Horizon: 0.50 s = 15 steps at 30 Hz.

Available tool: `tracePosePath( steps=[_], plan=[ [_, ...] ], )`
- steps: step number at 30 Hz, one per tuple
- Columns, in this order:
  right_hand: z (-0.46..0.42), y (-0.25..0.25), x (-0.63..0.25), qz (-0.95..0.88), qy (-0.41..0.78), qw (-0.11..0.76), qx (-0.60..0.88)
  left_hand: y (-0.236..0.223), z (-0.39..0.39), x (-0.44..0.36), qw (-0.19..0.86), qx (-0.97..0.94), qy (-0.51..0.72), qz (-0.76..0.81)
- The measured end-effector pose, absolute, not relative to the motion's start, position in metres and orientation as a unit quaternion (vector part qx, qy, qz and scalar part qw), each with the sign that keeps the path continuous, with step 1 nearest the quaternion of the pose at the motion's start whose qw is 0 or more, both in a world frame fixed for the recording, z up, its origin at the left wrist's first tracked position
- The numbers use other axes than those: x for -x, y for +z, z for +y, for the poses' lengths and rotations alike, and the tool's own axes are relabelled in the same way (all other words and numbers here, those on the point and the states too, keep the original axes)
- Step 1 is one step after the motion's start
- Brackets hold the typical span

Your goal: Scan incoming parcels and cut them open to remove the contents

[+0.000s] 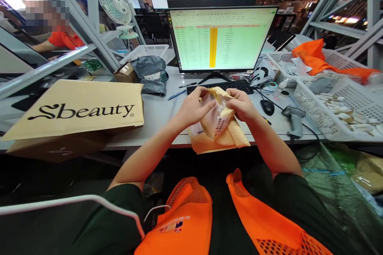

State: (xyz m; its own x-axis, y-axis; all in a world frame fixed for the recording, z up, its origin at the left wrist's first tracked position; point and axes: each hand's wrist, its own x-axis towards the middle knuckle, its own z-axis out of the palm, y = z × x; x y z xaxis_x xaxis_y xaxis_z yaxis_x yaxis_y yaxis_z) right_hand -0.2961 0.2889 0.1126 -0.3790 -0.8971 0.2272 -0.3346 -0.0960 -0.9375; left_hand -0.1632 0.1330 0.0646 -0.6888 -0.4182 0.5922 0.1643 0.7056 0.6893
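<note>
1. From my end, the mailer (237, 135) is up in front of me, over the desk's near edge, its lower part reaching past that edge. A clear layer with a barcode label (222, 124) shows at its front; I can't tell whether that is a separate bag.
2. My left hand (199, 105) pinches the mailer's upper left side, thumb over the front. My right hand (242, 104) pinches the upper right, fingers curled in. Both grips are narrow; which layers each one has caught, I can't tell.
3. I judge it light and soft: creased paper that will bend easily, with the clear film likely slick. How fragile any contents are, I can't say. The top corners look the best hold, with thumbs flat to spare the paper.
4. The white desk (164, 117) carries a keyboard (239, 85) just beyond my hands, a monitor (221, 40) behind it, and a mouse (267, 107) and scanner (295, 121) to the right.
5. A carton (80, 107) sits left; a basket (314, 105) stands right.
6. Beyond, steel frames (92, 0) flank the desk, and a co-worker (66, 39) in orange sits off left.
</note>
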Motion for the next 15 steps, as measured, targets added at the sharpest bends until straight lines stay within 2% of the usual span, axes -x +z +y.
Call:
tracePosePath(
  steps=[2,7,10,13,15],
  plan=[
    [0.289,0.116,0.293,0.633,-0.533,0.235,0.509,0.063,0.134,0.163,0.377,-0.071,-0.41,-0.828],
    [0.289,0.124,0.282,0.713,-0.424,0.088,0.552,0.061,0.144,0.158,0.347,-0.07,-0.519,-0.778],
    [0.287,0.126,0.279,0.735,-0.358,0.079,0.571,0.059,0.149,0.152,0.351,-0.044,-0.491,-0.796],
    [0.289,0.125,0.285,0.753,-0.32,0.099,0.567,0.05,0.144,0.146,0.264,0.025,-0.531,-0.805],
    [0.295,0.121,0.294,0.768,-0.306,0.121,0.549,0.04,0.137,0.139,0.241,0.034,-0.549,-0.799]
  ],
)
